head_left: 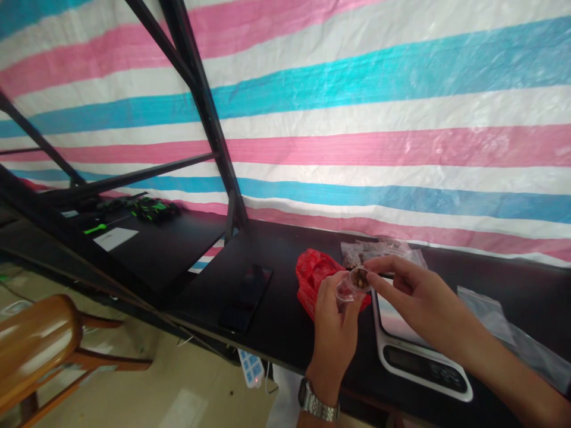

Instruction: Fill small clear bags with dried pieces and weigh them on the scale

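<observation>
Hands up over the worktop (pixel 285 333), and I'm watching both meet on one small clear cup (pixel 352 283) with brown bits inside. My left hand (pixel 332 324) has its fingers closed around the cup's side from below, holding it just above the near corner of the scale (pixel 417 351). My right hand (pixel 413 297) comes in from the side, fingers pinched at the cup's rim, on the contents or the lip, I can't tell which.

That cup looks thin and light, I'd judge, easy to crush and a bit slick, so a soft grip around the wall near the base suits it, not a squeeze at the rim. The bits inside look loose and would spill with any tilt.

Counting now: one cup, one scale, one red bag (pixel 314 276) crumpled just behind the hands, one dark phone (pixel 247 297) lying flat to the left. At least one clear packet (pixel 372 251) with brown contents sits behind the cup, and clear bags (pixel 495 309) lie to the right of the scale; their number I can't make out. One watch (pixel 317 405) on my left wrist.
</observation>
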{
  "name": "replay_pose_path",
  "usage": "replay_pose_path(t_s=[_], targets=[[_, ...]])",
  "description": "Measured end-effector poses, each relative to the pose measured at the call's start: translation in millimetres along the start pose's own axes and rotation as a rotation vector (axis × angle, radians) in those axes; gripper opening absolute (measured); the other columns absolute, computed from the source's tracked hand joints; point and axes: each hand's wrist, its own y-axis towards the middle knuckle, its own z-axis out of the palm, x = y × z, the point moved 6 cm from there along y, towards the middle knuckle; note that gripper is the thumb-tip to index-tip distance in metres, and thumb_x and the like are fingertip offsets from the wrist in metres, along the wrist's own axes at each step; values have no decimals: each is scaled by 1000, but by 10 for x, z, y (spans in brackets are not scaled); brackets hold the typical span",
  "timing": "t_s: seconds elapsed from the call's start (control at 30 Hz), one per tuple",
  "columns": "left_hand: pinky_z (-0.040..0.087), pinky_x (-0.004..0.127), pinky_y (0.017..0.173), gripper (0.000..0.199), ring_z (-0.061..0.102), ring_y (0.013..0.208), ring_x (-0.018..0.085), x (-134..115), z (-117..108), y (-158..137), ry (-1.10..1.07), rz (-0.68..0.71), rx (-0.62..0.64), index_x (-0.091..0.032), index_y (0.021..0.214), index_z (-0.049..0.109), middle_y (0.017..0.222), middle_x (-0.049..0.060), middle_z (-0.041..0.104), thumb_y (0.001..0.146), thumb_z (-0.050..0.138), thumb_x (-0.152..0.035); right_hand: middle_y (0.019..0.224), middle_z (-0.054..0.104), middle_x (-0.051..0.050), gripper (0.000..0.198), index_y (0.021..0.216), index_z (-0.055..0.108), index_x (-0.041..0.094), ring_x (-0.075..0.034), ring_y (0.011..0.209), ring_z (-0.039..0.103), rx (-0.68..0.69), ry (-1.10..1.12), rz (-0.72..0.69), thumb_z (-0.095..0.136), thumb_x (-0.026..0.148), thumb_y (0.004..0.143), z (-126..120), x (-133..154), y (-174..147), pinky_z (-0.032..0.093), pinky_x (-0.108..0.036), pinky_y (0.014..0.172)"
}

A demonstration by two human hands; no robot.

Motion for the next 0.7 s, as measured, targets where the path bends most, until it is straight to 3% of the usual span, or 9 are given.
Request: replay_pose_path(t_s=[0.2,0.37,0.53,0.7], targets=[[45,50,115,40,59,132,29,16,57,-61,86,46,72,-24,144,50,138,15,60,105,55,-33,51,54,3,34,101,82,27,-16,44,46,-42,-57,-60,65,55,90,30,0,0,33,-28,42],[46,52,113,42,58,129,30,3,53,-88,176,96,92,-24,145,47,135,15,60,105,56,-33,55,59,2,28,97,81,28,-16,47,51,-46,-108,-62,67,50,88,45,32,-18,37,-29,45],[47,52,110,41,59,126,30,-9,27,-84,224,99,81,-24,144,46,130,14,60,106,55,-34,75,74,-2,25,97,80,31,-23,67,68,-91,-156,-87,68,50,86,82,62,-65,51,-33,59],[48,53,109,37,59,123,30,-11,31,-58,235,105,84,-22,141,48,127,15,61,106,53,-36,108,79,-4,21,103,77,32,-28,93,76,-81,-172,-242,64,45,94,159,149,-137,58,-42,84]])
